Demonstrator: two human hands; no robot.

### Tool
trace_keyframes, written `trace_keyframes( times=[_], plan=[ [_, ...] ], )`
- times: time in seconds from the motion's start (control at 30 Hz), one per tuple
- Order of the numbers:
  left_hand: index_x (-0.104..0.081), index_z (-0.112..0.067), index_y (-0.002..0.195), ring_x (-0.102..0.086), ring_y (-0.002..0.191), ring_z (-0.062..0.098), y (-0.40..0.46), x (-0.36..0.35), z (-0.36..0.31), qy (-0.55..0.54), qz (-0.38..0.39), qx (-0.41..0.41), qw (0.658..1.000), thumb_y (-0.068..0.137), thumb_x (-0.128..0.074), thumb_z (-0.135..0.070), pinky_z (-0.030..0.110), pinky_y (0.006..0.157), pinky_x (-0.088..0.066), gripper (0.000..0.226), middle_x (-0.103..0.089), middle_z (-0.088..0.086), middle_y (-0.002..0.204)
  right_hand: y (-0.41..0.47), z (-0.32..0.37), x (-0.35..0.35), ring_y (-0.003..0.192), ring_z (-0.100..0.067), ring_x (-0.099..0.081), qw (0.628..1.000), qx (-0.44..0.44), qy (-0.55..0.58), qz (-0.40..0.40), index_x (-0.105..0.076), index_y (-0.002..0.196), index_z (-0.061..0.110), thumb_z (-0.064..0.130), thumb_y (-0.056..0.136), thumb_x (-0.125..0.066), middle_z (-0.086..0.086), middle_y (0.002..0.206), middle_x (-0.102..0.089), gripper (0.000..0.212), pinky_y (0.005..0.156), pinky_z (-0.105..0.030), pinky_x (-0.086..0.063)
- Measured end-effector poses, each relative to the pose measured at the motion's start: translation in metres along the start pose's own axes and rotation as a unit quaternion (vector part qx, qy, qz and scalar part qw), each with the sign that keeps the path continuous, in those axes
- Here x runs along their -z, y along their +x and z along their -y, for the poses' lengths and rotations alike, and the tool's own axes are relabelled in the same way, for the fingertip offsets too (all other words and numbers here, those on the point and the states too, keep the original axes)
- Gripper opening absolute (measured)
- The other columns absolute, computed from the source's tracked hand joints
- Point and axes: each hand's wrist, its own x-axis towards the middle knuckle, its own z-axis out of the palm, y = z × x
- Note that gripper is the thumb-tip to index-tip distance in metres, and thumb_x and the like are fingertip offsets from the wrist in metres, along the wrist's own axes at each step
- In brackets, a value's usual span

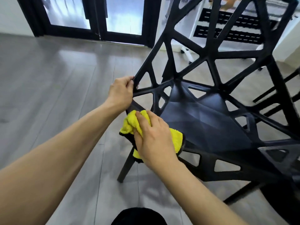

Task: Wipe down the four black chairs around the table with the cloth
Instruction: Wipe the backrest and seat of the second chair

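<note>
A black plastic chair (209,120) with an open web of triangular holes fills the right half of the head view, its back rising toward the top right. My left hand (121,92) grips the left edge of the chair's back frame. My right hand (154,137) presses a yellow cloth (174,138) with a dark rim onto the front left corner of the seat. One chair leg (125,166) reaches the floor below the cloth. Part of a second black chair (276,95) shows at the right edge.
Grey wood-look floor (53,88) spreads to the left and in front. Black-framed glass doors (97,18) stand at the back. A white rolling rack with black slatted shelves (227,28) sits behind the chair. A dark rounded shape (138,216) lies at the bottom edge.
</note>
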Motion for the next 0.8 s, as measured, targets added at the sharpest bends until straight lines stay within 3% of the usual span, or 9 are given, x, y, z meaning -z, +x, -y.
trace_keyframes(
  times=[0.13, 0.23, 0.4, 0.5, 0.57, 0.63, 0.67, 0.73, 0.8],
  plan=[
    [-0.073, -0.022, 0.096, -0.068, 0.092, 0.026, -0.002, 0.0, 0.0, -0.003, -0.014, 0.023, 1.0, 0.091, -0.038, -0.031, 0.043, 0.093, -0.052, 0.036, -0.074, -0.001, 0.088, 0.011, 0.016, -0.009, 0.107, -0.032, -0.058, 0.996, -0.061, 0.04, -0.046, -0.062, 0.13, 0.017, 0.025, 0.08, -0.06, -0.01, 0.126, -0.06, 0.051, 0.093, -0.043, -0.048],
    [-0.072, -0.024, 0.094, -0.068, 0.093, 0.026, -0.007, 0.001, -0.005, 0.004, -0.015, 0.027, 1.0, 0.096, -0.043, -0.025, 0.039, 0.091, -0.053, 0.029, -0.075, 0.0, 0.092, 0.019, 0.017, -0.006, 0.106, -0.027, -0.054, 0.986, -0.103, 0.095, -0.09, -0.063, 0.128, 0.024, 0.031, 0.088, -0.05, -0.003, 0.122, -0.06, 0.043, 0.093, -0.041, -0.045],
    [-0.074, -0.023, 0.097, -0.069, 0.094, 0.027, -0.023, 0.003, -0.003, -0.021, -0.007, 0.017, 1.0, 0.088, -0.04, -0.032, 0.046, 0.093, -0.054, 0.036, -0.075, 0.002, 0.093, 0.027, 0.015, -0.005, 0.108, -0.024, -0.051, 0.987, -0.064, 0.113, -0.095, -0.065, 0.118, 0.028, 0.03, 0.088, -0.055, 0.001, 0.122, -0.058, 0.032, 0.092, -0.037, -0.042],
    [-0.073, -0.029, 0.097, -0.07, 0.094, 0.023, -0.028, 0.005, -0.005, -0.032, -0.008, 0.024, 0.999, 0.092, -0.043, -0.028, 0.046, 0.092, -0.055, 0.03, -0.075, -0.001, 0.094, 0.052, -0.001, -0.005, 0.102, -0.031, -0.051, 0.984, -0.134, 0.087, -0.084, -0.062, 0.11, 0.023, 0.03, 0.092, -0.053, -0.004, 0.113, -0.057, 0.022, 0.085, -0.045, -0.044],
    [-0.071, -0.033, 0.099, -0.069, 0.093, 0.022, -0.03, 0.007, -0.01, -0.018, -0.008, 0.018, 1.0, 0.098, -0.044, -0.023, 0.044, 0.089, -0.056, 0.028, -0.074, -0.003, 0.096, 0.076, -0.021, -0.001, 0.105, -0.034, -0.049, 0.979, -0.189, 0.055, -0.049, -0.058, 0.115, 0.021, 0.03, 0.096, -0.049, -0.007, 0.116, -0.055, 0.023, 0.085, -0.046, -0.04],
    [-0.066, -0.029, 0.113, -0.063, 0.095, 0.026, -0.036, 0.006, -0.016, 0.046, -0.002, 0.01, 0.999, 0.102, -0.043, -0.017, 0.038, 0.082, -0.051, 0.029, -0.07, -0.001, 0.106, 0.087, -0.041, 0.007, 0.102, -0.034, -0.051, 0.988, -0.144, -0.015, -0.047, -0.055, 0.12, 0.02, 0.03, 0.097, -0.052, -0.008, 0.115, -0.053, 0.025, 0.081, -0.045, -0.04],
    [-0.06, -0.022, 0.127, -0.059, 0.102, 0.027, -0.04, 0.002, -0.019, 0.113, -0.006, -0.007, 0.994, 0.103, -0.042, -0.015, 0.036, 0.083, -0.045, 0.031, -0.064, 0.003, 0.117, 0.088, -0.053, 0.012, 0.099, -0.033, -0.051, 0.989, -0.118, -0.046, -0.075, -0.055, 0.121, 0.02, 0.031, 0.095, -0.055, -0.008, 0.115, -0.053, 0.028, 0.08, -0.044, -0.042],
    [-0.041, -0.012, 0.146, -0.047, 0.129, 0.032, -0.049, -0.011, -0.03, 0.257, -0.035, -0.113, 0.959, 0.101, -0.044, -0.016, 0.038, 0.102, -0.04, 0.046, -0.046, 0.011, 0.145, 0.085, -0.081, 0.022, 0.099, -0.034, -0.051, 0.977, -0.122, -0.088, -0.153, -0.057, 0.121, 0.024, 0.035, 0.092, -0.058, -0.009, 0.119, -0.052, 0.031, 0.081, -0.045, -0.042],
    [-0.04, -0.013, 0.149, -0.033, 0.144, 0.034, -0.05, -0.034, -0.034, 0.325, -0.001, -0.238, 0.915, 0.1, -0.042, -0.025, 0.047, 0.117, -0.03, 0.05, -0.038, 0.013, 0.155, 0.076, -0.107, 0.024, 0.11, -0.035, -0.048, 0.981, -0.123, -0.123, -0.088, -0.059, 0.122, 0.03, 0.046, 0.092, -0.056, -0.008, 0.131, -0.048, 0.034, 0.089, -0.046, -0.041]
  ],
)
